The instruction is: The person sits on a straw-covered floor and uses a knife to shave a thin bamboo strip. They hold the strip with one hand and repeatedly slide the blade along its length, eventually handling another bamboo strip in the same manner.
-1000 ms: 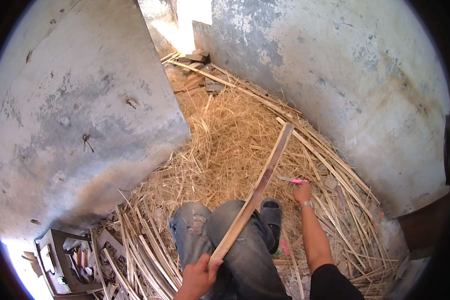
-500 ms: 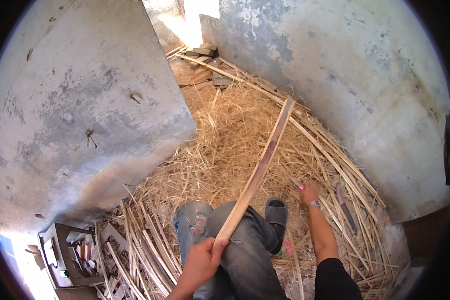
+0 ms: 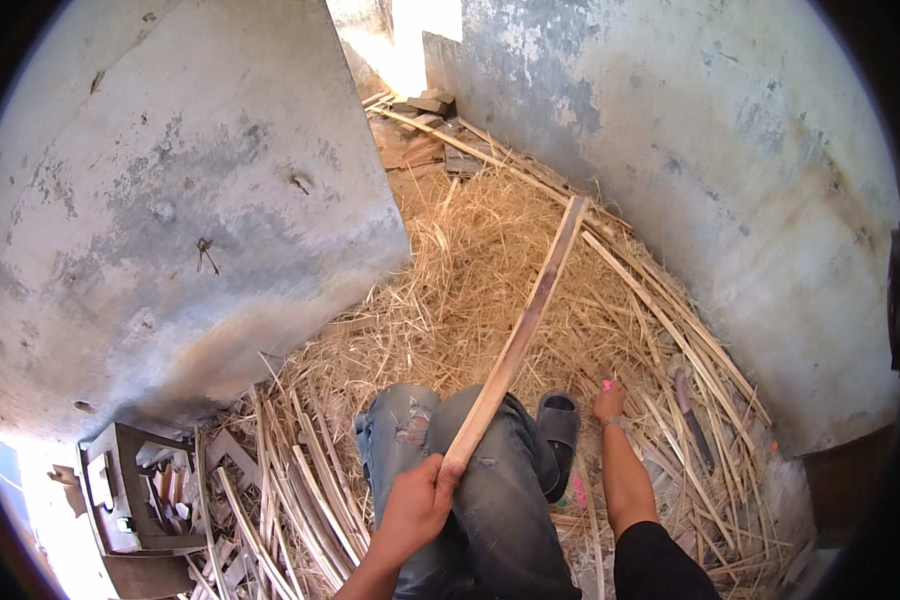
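stained wall [image 3: 710,180]; left hand [image 3: 420,503] pinches wooden strip [image 3: 518,345], right hand [image 3: 608,403] grips knife [image 3: 607,384], blade no longer visible; eight-o'clock box [image 3: 170,543] holds scraps [image 3: 175,490].

floor [image 3: 792,490] | shavings [image 3: 490,290], middle | strips [image 3: 325,505], both sides | bricks [image 3: 430,104], far end

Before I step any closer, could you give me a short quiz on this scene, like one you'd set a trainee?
1. Multiple choice: which hand grips the long strip?
A) left
B) right
C) both
2. True or false: the slipper is bright white.
3. Fill in the blank: the small item showing at the right hand is ____ in colour.

Key:
1. A: the left hand grips it near its lower end.
2. False: the slipper is dark grey.
3. Pink.
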Demonstrator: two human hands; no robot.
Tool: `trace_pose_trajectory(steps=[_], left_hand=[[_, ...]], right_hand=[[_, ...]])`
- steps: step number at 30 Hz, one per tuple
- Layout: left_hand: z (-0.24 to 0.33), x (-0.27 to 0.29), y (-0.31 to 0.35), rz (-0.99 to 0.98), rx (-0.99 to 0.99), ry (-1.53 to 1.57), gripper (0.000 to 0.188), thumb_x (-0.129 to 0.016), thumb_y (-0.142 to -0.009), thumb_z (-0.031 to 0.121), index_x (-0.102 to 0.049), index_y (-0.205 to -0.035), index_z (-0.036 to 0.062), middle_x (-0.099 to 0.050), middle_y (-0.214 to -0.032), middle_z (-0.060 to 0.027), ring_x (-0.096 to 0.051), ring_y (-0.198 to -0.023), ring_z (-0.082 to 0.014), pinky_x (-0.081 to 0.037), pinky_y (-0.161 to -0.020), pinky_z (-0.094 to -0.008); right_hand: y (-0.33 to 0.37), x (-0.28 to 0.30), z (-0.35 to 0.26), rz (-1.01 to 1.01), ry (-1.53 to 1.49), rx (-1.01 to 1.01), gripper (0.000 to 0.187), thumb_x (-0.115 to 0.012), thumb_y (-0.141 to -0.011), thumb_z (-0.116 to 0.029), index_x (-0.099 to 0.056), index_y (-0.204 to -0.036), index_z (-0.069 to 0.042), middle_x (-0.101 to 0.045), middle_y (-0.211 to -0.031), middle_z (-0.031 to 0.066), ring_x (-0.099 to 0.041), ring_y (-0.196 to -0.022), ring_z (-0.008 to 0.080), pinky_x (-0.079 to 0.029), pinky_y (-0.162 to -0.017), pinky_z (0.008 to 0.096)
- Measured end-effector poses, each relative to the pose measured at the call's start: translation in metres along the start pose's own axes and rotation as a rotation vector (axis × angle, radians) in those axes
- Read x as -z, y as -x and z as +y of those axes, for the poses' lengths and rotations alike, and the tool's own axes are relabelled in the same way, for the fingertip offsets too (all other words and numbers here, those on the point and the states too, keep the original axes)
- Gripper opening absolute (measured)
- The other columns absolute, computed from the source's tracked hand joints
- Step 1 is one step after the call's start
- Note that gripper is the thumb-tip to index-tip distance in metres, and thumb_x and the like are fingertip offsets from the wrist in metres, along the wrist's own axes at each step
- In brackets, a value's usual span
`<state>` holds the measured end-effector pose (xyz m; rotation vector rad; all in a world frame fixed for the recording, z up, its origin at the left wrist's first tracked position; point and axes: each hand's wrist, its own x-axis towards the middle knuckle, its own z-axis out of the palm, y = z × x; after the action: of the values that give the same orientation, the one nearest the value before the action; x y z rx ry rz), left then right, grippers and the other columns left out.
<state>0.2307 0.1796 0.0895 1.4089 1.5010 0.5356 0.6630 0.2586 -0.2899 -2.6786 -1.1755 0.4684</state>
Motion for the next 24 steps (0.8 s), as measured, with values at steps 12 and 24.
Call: trace_pose_trajectory(steps=[12, 24], left_hand=[[-0.008, 0.021, -0.006, -0.197, -0.117, 0.108, 0.037, -0.050, -0.108, 0.037, -0.058, -0.095, 0.0033, -0.060, -0.070, -0.0024, -0.055, -0.058, -0.0098, -0.045, -0.055, -0.0274], [0.001, 0.007, -0.009, 0.112, -0.146, -0.082, 0.040, -0.063, -0.102, 0.032, -0.062, -0.082, -0.0025, -0.059, -0.062, -0.0165, -0.056, -0.055, -0.0276, -0.044, -0.055, -0.0394]], right_hand=[[0.146, 0.192, -0.107, -0.102, -1.217, 0.225, 0.033, -0.050, -0.109, -0.035, -0.060, -0.114, -0.003, -0.046, -0.070, -0.0040, -0.043, -0.056, 0.0048, -0.037, -0.049, 0.0223], [0.183, 0.274, -0.225, 0.217, -0.646, 0.703, 0.044, -0.058, -0.104, -0.036, -0.052, -0.076, -0.002, -0.047, -0.057, 0.0138, -0.048, -0.046, 0.0252, -0.036, -0.047, 0.0390]])
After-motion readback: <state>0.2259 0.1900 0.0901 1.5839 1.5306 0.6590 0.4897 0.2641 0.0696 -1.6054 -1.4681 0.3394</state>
